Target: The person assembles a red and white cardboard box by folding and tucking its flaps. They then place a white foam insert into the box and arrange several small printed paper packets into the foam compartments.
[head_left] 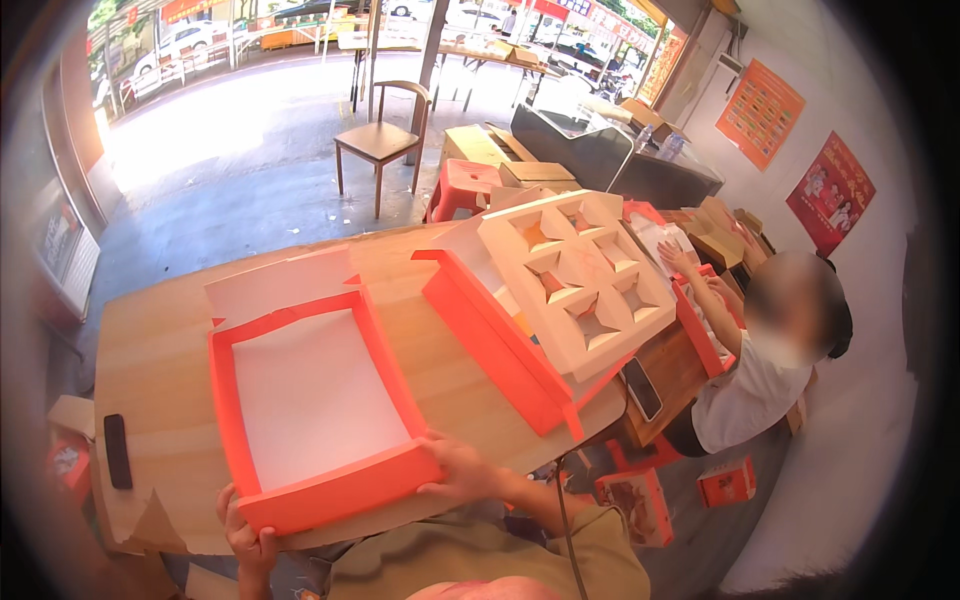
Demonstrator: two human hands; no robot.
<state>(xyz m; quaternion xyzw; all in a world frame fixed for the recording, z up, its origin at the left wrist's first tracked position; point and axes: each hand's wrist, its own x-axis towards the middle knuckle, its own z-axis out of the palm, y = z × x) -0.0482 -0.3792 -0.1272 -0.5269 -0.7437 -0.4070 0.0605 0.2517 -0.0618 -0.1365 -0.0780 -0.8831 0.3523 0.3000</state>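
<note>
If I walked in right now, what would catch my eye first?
Most likely the big open orange box on the wooden table, gripped at its near wall by the left hand and right hand. To its right, a cream divider insert with star-cut pockets rests tilted on a second orange box.

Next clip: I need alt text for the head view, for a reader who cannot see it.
Seen from above, a person's left hand and right hand grip the near wall of an open orange box with a white inside, on a wooden table. To the right lies a second orange box bearing a cream divider insert; another person works beyond.
</note>
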